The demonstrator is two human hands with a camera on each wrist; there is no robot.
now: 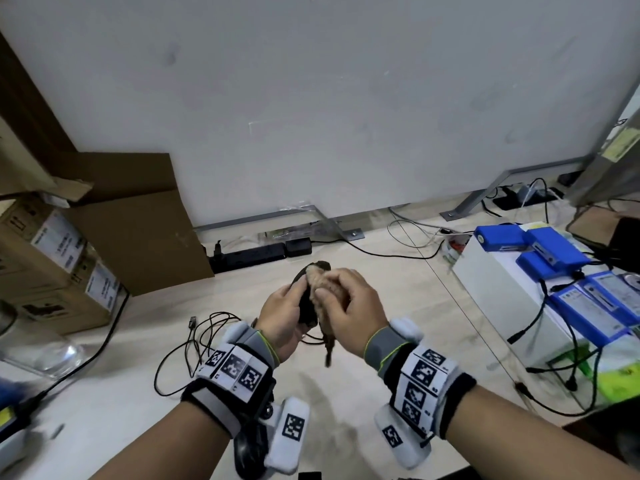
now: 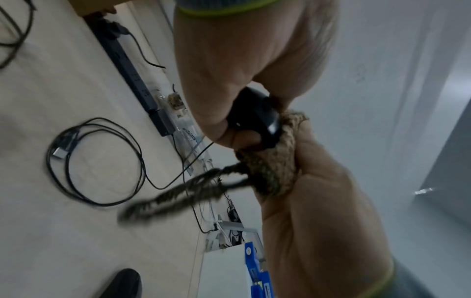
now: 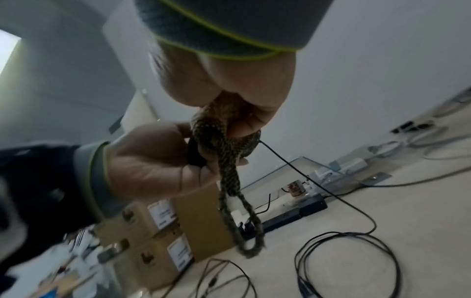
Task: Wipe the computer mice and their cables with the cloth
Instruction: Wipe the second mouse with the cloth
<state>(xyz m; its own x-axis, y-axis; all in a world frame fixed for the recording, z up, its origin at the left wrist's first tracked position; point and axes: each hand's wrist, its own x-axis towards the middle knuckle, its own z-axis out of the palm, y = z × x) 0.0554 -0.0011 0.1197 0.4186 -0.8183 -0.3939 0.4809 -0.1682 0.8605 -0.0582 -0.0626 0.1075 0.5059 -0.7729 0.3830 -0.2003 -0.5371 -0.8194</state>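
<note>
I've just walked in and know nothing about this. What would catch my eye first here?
Two hands meet above the middle of the desk: the left hand holds a black computer mouse, and the right hand presses a brownish cloth against it. Below them, the mouse's thin black cable lies in loose loops on the pale desk. Bright blue boxes sit stacked at the right.

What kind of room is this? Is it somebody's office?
Probably an office or workshop desk, not a home. A black power strip lies along a grey partition, labelled cardboard boxes are stacked at the left, and blue battery packs sit at the right.
</note>
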